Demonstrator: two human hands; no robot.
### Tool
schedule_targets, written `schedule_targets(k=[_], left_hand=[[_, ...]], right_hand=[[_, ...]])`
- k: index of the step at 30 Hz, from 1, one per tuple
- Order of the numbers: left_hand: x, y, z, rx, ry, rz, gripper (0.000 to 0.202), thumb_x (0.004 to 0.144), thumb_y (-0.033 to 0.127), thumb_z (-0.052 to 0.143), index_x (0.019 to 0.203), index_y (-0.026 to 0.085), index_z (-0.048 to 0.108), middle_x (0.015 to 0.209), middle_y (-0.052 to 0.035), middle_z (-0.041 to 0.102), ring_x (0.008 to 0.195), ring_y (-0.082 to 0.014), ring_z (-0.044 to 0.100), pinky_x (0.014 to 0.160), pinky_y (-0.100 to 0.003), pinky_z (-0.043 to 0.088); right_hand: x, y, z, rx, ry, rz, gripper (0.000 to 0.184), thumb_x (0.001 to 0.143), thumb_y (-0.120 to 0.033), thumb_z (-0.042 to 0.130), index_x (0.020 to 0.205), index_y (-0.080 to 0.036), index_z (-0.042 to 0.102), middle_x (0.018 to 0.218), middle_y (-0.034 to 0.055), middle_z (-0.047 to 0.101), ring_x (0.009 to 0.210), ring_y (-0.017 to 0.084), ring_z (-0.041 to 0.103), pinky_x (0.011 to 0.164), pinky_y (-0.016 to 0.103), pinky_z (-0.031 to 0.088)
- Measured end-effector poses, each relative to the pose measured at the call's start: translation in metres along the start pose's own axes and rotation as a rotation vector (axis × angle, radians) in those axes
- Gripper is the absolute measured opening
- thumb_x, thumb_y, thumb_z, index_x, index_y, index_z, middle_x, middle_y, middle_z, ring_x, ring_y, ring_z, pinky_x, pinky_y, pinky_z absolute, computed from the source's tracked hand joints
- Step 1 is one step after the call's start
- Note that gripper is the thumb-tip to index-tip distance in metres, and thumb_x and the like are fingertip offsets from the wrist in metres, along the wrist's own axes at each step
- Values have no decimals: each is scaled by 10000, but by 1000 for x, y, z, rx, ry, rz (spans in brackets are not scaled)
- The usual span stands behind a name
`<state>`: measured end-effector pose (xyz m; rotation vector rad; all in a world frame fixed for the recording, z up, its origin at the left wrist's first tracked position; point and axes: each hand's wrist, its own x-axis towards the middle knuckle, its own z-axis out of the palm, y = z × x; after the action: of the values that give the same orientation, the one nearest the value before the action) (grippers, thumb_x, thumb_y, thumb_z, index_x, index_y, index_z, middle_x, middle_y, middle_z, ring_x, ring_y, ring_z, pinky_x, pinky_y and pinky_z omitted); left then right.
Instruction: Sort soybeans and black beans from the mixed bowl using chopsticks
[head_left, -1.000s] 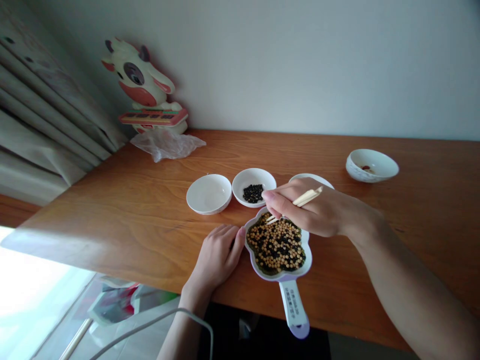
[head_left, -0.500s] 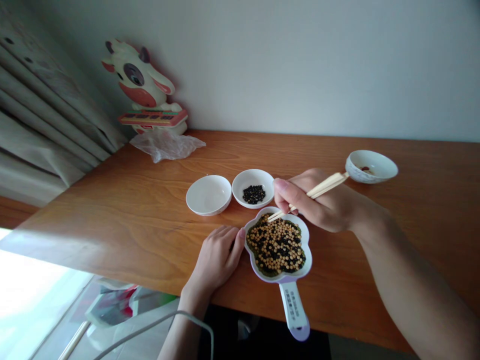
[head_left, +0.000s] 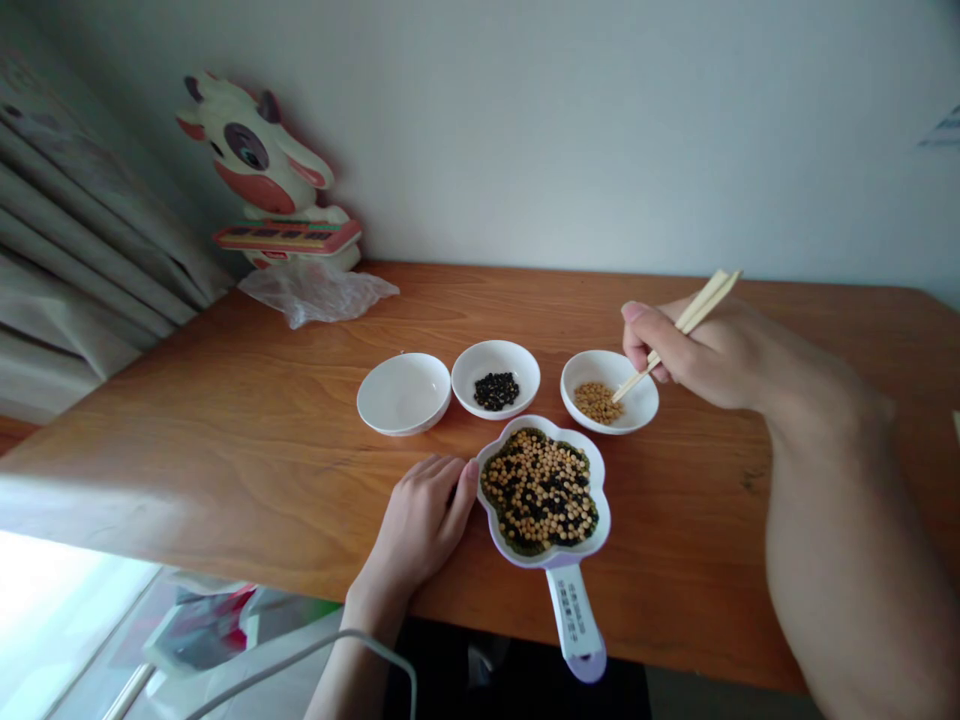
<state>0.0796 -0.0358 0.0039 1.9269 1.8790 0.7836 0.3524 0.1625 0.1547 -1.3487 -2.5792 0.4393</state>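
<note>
My right hand (head_left: 694, 350) is closed on a pair of wooden chopsticks (head_left: 679, 325). Their tips reach into a small white bowl (head_left: 637, 412) that holds yellow beans (head_left: 597, 401). My left hand (head_left: 416, 525) rests flat on the table with its fingers against the left rim of a white flower-shaped dish (head_left: 592, 540). That dish has a handle toward me and is full of mixed yellow, black and green beans (head_left: 540, 490). Behind it stand a white bowl with black beans (head_left: 496, 379) and an empty-looking white bowl (head_left: 403, 393).
A wooden table (head_left: 247, 440) runs to a pale wall. At the back left stand a cow-shaped toy (head_left: 259, 180) and a crumpled clear plastic bag (head_left: 315, 290). Curtains (head_left: 82, 250) hang at the far left. A white cable (head_left: 300, 655) loops below the table's near edge.
My right hand has carried the chopsticks from the flower-shaped dish to the right, over to the bowl of yellow beans. My left hand has stayed by the dish. The view shifted slightly.
</note>
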Motion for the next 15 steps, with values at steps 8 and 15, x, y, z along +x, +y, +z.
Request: schedule_targets(k=[8, 15], left_hand=[[0, 0, 0, 4, 15, 8, 388, 1127, 337, 381, 772, 220, 483, 772, -29, 622, 726, -187, 561, 721, -325, 420], [1, 1, 0, 11, 24, 17, 396, 1127, 345, 376, 762, 223, 469, 760, -26, 617, 712, -183, 565, 705, -321, 418]], right_hand=[[5, -6, 11, -6, -45, 72, 658, 1044, -672, 321, 652, -220, 598, 518, 3, 551, 472, 148, 457, 544, 362, 267], [7, -5, 16, -8, -52, 14, 691, 1023, -723, 304, 633, -223, 577, 517, 0, 529, 476, 146, 452, 549, 364, 275]])
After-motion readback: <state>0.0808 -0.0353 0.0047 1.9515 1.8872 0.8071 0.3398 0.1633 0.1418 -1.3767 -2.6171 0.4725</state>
